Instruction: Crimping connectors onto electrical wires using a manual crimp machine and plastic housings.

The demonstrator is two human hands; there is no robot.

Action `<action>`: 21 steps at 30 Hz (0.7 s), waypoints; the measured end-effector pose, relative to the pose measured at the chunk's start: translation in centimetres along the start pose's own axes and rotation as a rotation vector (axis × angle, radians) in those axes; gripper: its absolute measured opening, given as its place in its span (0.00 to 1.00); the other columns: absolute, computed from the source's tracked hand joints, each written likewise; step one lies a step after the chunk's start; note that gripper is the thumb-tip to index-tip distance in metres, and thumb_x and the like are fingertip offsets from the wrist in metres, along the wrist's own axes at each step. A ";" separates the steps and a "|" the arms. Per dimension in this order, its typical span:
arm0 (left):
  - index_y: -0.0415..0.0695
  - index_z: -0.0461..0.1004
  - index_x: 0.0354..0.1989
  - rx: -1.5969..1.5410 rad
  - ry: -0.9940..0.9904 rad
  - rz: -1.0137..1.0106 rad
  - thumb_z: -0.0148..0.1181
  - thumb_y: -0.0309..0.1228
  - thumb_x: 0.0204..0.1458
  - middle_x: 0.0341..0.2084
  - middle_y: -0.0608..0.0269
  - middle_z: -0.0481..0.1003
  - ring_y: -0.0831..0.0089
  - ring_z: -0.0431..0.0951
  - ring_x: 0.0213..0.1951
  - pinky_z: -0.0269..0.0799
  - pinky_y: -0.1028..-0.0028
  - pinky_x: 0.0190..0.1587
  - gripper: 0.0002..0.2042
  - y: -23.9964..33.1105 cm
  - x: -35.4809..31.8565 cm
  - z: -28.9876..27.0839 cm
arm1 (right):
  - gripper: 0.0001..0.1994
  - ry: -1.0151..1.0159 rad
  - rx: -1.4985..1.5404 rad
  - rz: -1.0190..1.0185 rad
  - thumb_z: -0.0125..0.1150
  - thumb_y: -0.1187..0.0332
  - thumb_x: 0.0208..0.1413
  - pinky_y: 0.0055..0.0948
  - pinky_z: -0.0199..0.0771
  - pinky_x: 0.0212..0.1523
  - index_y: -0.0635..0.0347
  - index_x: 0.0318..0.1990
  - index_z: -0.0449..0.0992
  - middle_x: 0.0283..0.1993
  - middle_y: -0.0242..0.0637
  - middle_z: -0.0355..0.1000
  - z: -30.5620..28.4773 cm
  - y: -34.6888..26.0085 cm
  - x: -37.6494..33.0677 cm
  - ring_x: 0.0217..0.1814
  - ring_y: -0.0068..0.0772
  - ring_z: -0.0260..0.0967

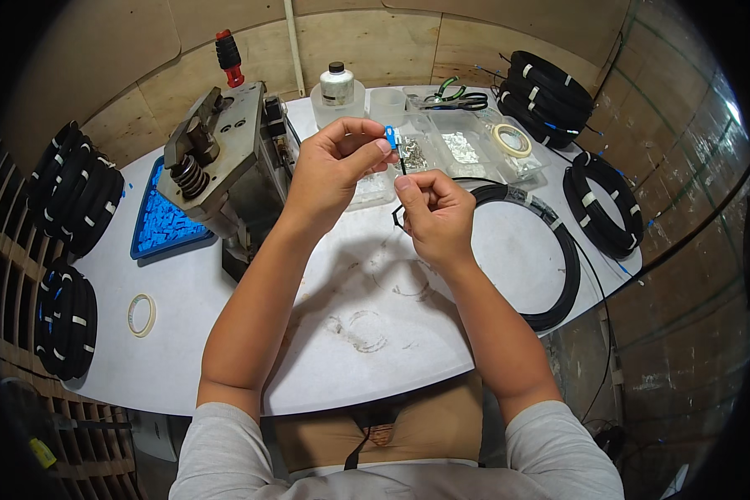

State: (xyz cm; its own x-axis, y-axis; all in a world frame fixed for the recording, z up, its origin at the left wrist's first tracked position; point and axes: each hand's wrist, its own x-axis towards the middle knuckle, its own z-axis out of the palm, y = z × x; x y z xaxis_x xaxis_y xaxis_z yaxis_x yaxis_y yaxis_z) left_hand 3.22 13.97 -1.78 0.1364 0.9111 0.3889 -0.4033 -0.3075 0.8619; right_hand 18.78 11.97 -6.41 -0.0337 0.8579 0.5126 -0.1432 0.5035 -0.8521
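Between the thumb and fingers of my left hand point(342, 162) is a small blue connector point(390, 136), raised above the table's middle. A black cable point(402, 158) runs from the connector's lower side down to my right hand point(435, 215). That hand pinches the cable a short way below the connector, and a short bend of cable shows beside its fingers. A whitish part sits by the connector, too small to make out. To the right lies a large coil of black cable point(568, 267) on the table.
A metal press point(225, 158) stands left of my left arm, beside a blue tray point(144, 223) of small blue parts. Clear boxes point(521, 167) with small parts, a bottle point(337, 86) and pliers point(448, 89) are behind my hands. Cable coils point(67, 321) line both sides; a tape roll point(142, 316) lies left.
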 end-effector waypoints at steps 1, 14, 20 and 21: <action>0.36 0.73 0.41 -0.003 0.000 0.000 0.62 0.23 0.52 0.32 0.59 0.78 0.74 0.79 0.36 0.75 0.76 0.42 0.09 0.0 0.0 0.1 | 0.07 0.002 0.004 -0.003 0.61 0.70 0.59 0.16 0.55 0.15 0.63 0.32 0.75 0.15 0.23 0.64 0.0 0.0 0.0 0.14 0.10 0.57; 0.35 0.72 0.42 0.008 -0.001 -0.007 0.61 0.23 0.53 0.33 0.58 0.78 0.73 0.79 0.36 0.76 0.75 0.42 0.09 0.1 0.0 0.0 | 0.07 -0.007 0.018 -0.002 0.61 0.70 0.59 0.15 0.56 0.15 0.63 0.31 0.75 0.15 0.22 0.64 -0.1 0.0 0.0 0.14 0.10 0.57; 0.36 0.72 0.42 0.004 0.008 -0.014 0.61 0.23 0.53 0.32 0.58 0.78 0.74 0.79 0.37 0.76 0.76 0.42 0.09 0.2 -0.1 0.2 | 0.06 -0.009 0.000 -0.003 0.60 0.70 0.59 0.15 0.56 0.16 0.63 0.32 0.75 0.16 0.22 0.65 -0.1 0.1 0.1 0.14 0.09 0.57; 0.36 0.72 0.42 0.004 0.008 -0.014 0.61 0.23 0.53 0.32 0.58 0.78 0.74 0.79 0.37 0.76 0.76 0.42 0.09 0.3 -0.1 0.2 | 0.06 -0.013 0.001 -0.002 0.60 0.70 0.59 0.15 0.56 0.16 0.63 0.33 0.75 0.16 0.22 0.65 -0.1 0.0 0.0 0.14 0.09 0.57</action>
State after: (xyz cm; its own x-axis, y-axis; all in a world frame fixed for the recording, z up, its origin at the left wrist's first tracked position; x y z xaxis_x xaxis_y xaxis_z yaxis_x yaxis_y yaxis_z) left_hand 3.27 13.77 -1.51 0.1351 0.9175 0.3742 -0.3978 -0.2956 0.8685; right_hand 18.88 12.03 -6.43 -0.0458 0.8558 0.5153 -0.1442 0.5047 -0.8512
